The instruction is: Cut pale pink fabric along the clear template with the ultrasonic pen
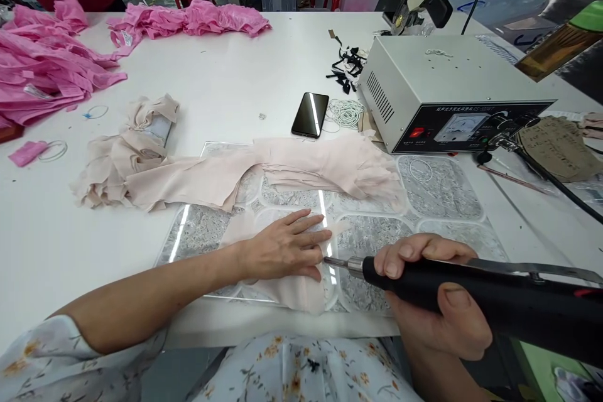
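My left hand (285,245) lies palm down with fingers stretched out, pressing a thin pale-pink fabric piece (301,294) onto the grey stone-patterned mat (367,264). In my right hand (443,301) is a black handheld ultrasonic welder (499,289), fingers and thumb wrapped round its body. Its slim metal tip points left and ends close beside my left fingers, at the fabric's right edge; whether it touches the fabric I cannot tell. Just beyond my hands, a stack of pale-pink fabric pieces (325,166) stretches across the mat, with a crumpled bundle (108,163) of the same cloth at its left.
A grey control box (461,75) with a dial and a black cable stands at the right. Near it are a phone (310,114), coiled white cord (347,113) and black-and-white scraps (348,66). Pink garments (51,63) are heaped at the far left.
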